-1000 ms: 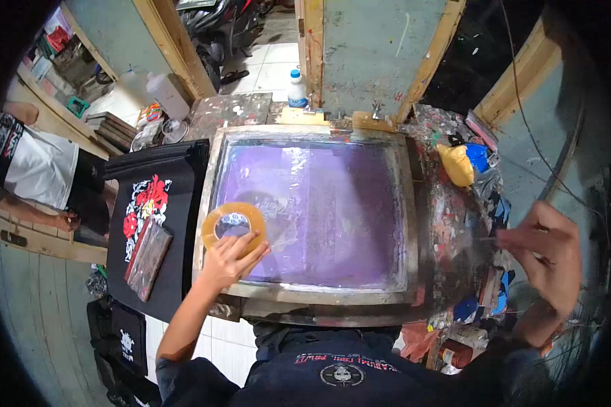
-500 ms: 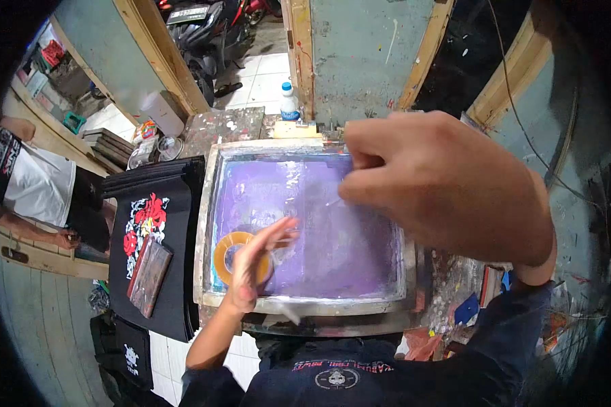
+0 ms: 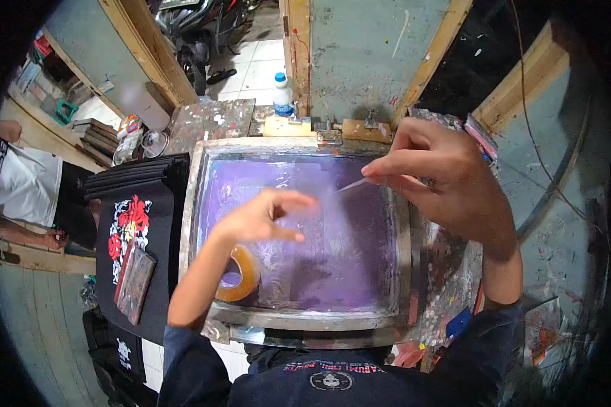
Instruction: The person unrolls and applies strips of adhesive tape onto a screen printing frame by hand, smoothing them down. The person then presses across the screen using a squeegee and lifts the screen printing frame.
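Observation:
A framed screen with a purple mesh lies flat before me. Above its right part, my right hand pinches the end of a thin clear strip, which slants down to the left. My left hand hovers over the left half of the mesh, thumb and fingers apart with nothing seen between them. Below it, a roll of amber tape rests on the lower left of the screen, partly behind my left wrist.
Black printed fabric is stacked at the left with a squeegee on top. A bottle stands behind the screen near hinge clamps. Another person is at the far left. A blue scrap lies at the lower right.
My left hand has moved up and right, away from the tape roll. The right hand is a little lower and farther right, with the strip now visible. The whole view has shifted slightly.

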Demonstrator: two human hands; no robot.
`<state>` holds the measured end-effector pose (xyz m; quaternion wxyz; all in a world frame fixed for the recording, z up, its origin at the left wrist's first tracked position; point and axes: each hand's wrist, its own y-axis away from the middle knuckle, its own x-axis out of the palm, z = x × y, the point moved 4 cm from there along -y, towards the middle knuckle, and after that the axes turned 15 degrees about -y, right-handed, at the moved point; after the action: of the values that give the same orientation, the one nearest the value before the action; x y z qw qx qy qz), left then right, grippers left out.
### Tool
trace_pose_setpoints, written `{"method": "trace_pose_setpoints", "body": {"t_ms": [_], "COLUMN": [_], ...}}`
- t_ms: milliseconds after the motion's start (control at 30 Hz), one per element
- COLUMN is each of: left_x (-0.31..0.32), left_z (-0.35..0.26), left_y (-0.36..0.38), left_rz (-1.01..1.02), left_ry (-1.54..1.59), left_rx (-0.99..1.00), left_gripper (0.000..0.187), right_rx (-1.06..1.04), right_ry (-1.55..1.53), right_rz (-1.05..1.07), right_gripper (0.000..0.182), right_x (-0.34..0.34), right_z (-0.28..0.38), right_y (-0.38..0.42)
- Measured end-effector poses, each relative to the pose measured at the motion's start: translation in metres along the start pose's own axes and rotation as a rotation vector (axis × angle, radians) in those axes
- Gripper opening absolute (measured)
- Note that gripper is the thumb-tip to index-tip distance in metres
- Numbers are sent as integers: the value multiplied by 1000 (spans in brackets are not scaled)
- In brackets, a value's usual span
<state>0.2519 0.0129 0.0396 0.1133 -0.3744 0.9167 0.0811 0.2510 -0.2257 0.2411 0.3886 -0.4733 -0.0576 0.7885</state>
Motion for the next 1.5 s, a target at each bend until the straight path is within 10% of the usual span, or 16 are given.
{"method": "trace_pose_setpoints", "body": {"t_ms": [167,333,467,600,900,1200,1500], "left_x": [-69,-46,-8,11,-4,-62,-94], "left_z": [18,-38,-83,-40,28,76,106], "left_y": [-10,-10,-24,-37,12,30,2], "left_rz": [-152,-351,-183,-127,-141,-456,-584], "left_ry": [601,561,-114,139,94,86,-229], "left_rx": [165,433,246,136,-214,-341,-492], "left_gripper": [84,114,83,53,36,11,12], "right_rx": [-176,-219,-220,-157,34,802,1048], "right_ry": [70,160,207,182,78,-278,-430], "right_rz": [-55,16,92,117,-211,-632,-703], "right_gripper": [21,19,16,15,13,17,18], "right_x": [-19,-18,-9,-14,-40,16,77], "right_z": [29,35,34,23,-56,-191,-249], "right_y": [-33,-53,-66,-65,-3,146,196]}}
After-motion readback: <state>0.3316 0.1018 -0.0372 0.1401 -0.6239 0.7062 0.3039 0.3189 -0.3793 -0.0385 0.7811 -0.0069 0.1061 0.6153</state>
